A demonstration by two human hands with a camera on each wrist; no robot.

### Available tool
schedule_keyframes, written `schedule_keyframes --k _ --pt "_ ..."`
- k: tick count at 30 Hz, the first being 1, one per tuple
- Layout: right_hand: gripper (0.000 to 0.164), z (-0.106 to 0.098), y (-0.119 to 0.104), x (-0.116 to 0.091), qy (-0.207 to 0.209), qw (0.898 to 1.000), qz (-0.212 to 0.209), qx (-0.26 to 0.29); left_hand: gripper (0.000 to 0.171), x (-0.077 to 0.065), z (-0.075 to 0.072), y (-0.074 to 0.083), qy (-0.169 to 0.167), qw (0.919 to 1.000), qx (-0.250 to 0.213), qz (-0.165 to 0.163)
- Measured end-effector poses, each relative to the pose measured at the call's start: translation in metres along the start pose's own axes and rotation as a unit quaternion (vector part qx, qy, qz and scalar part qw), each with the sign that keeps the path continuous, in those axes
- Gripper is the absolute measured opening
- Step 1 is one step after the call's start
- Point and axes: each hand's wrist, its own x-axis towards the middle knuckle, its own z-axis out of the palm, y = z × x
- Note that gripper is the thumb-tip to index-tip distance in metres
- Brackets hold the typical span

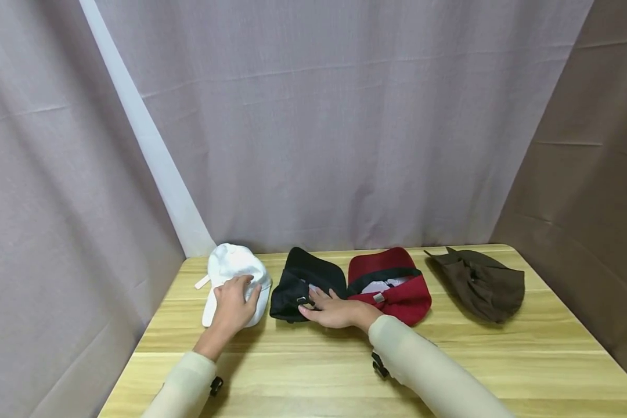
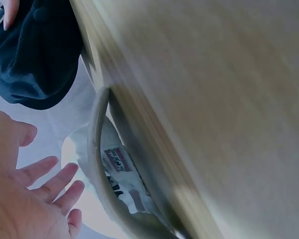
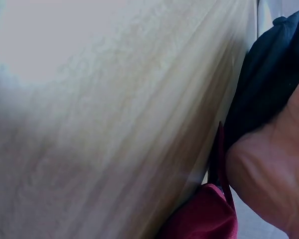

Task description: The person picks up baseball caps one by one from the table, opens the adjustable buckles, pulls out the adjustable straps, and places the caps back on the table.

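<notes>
At the table's left end lies a white baseball cap (image 1: 235, 261), crown up. My left hand (image 1: 235, 305) is over its near side with fingers spread; in the left wrist view that hand (image 2: 30, 184) grips nothing, and the cap's underside with a printed label faces the camera. Beside it is a black cap (image 1: 319, 270), opening upward, its strap and buckle toward me. On its near edge, by the buckle, rests my right hand (image 1: 337, 312) with fingers extended. The right wrist view shows only the palm side of this hand (image 3: 274, 159) against the black cap (image 3: 261, 79), most fingers out of frame.
A red cap (image 1: 389, 258) lies right of the black one, close to my right wrist, opening upward. Farther right is a dark brown cap (image 1: 483, 284). All sit on a wooden table (image 1: 313, 371) with grey curtains (image 1: 313, 145) behind it.
</notes>
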Motion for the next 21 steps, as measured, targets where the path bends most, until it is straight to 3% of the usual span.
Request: schedule_keyframes --k 6,11,13,17,21 --pt "0.074 -0.001 0.002 0.0 0.015 0.998 0.027 0.05 0.035 -0.001 -0.003 0.001 0.0 0.9999 -0.006 -0.011" --pt "0.07 -0.002 -0.006 0.006 0.111 0.993 -0.02 0.037 0.034 -0.001 -0.009 0.004 -0.002 0.9992 -0.036 -0.018" --pt "0.063 -0.003 -0.011 0.006 0.156 0.986 -0.048 0.034 0.034 -0.001 -0.011 0.007 -0.004 0.9988 -0.045 -0.02" --pt "0.032 -0.007 -0.021 -0.002 0.228 0.969 -0.085 0.038 0.034 0.0 -0.014 0.013 -0.004 0.9981 -0.06 -0.014" --pt "0.026 -0.012 -0.028 -0.012 0.28 0.953 -0.113 0.039 0.032 0.0 -0.018 0.018 0.017 0.9964 -0.08 0.023"
